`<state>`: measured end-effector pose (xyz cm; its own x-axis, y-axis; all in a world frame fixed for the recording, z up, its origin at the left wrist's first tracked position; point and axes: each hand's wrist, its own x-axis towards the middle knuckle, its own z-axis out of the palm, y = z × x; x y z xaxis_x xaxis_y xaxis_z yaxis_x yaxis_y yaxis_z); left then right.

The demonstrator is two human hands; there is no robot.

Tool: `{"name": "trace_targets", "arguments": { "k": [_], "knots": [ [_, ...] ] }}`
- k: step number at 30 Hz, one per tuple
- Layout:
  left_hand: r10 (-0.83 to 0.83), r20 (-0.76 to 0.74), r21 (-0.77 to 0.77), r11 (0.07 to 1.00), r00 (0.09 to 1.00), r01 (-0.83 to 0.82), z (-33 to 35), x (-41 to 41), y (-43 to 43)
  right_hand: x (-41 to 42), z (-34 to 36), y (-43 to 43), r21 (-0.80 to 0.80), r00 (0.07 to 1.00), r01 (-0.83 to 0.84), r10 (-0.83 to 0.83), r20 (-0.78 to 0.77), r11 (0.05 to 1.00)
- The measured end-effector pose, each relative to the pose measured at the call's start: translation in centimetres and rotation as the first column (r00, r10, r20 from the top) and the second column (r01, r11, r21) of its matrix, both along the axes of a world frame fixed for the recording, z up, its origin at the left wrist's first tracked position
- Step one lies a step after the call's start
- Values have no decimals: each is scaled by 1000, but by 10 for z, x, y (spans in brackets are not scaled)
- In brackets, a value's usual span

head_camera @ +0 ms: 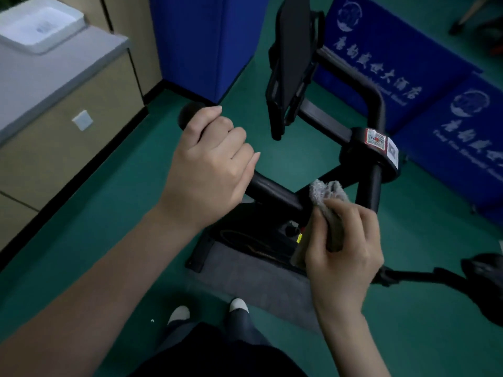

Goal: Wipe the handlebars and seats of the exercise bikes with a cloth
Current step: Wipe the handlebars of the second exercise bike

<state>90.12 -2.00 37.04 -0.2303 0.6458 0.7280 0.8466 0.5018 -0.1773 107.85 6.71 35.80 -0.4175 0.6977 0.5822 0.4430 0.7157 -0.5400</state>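
Where the left hand (209,164) sits: fingers and thumb curled tight round the left end of the black foam-padded handlebar (275,193), back of the hand upward.
Right hand (345,257): fingers wrapped round a folded grey terry cloth (326,194), gripping it.
Cloth: its upper end touches the handlebar at the middle bend, to the right of the left hand.
Clamp: black round clamp with red-and-white stickers (377,148), on the handlebar's right arm.
Panel: black flat screen holder (294,55), upright beyond the handlebar.
Mats: blue padded mats with white lettering (381,50), behind and right of the handlebar.
Floor: green floor (81,240) below the handlebar, with a grey floor mat (245,273) directly beneath it.
Desk: grey-topped beige desk (54,77), well left of the handlebar, carrying a white tray (40,23).
Shoes: 2 white shoe tips (179,312), on the person's side of the handlebar.
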Motion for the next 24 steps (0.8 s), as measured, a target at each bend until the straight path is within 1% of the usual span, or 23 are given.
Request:
{"name": "trace_targets", "arguments": {
  "k": [3, 6, 8, 10, 13, 15, 17, 20, 22, 24],
  "knots": [
    [-12, 4, -5, 1000, 1000, 12, 1, -1, 0, -15, -11, -23, -4, 984, 121, -121, -131, 993],
    [-43, 30, -43, 998, 999, 44, 2, -1, -3, -35, -18, -43, -2, 946, 184, -177, -270, 983],
    [-75, 56, -76, 994, 996, 79, 4, -3, -6, -54, -24, -55, 7, 923, 203, -189, -337, 979],
    [-102, 68, -108, 988, 992, 109, 8, -6, -9, -74, -29, -64, 9, 910, 167, -151, -385, 986],
    [-137, 99, -150, 977, 986, 151, 10, -7, -14, -86, -36, -71, 35, 909, 152, -125, -398, 988],
    [-148, 114, -156, 974, 982, 165, 11, -8, -16, -75, -39, -65, 82, 917, 189, -146, -372, 978],
    [-145, 125, -161, 973, 981, 164, 11, -8, -16, -57, -41, -52, 112, 900, 296, -238, -365, 949],
    [-139, 146, -155, 975, 979, 161, 10, -8, -14, -49, -42, -41, 55, 835, 415, -357, -418, 908],
    [-145, 155, -136, 977, 977, 167, 10, -7, -12, -59, -43, -47, 20, 815, 413, -360, -454, 910],
    [-149, 147, -123, 978, 978, 167, 9, -7, -11, -73, -44, -58, 13, 828, 363, -316, -464, 932]
  ]
}}
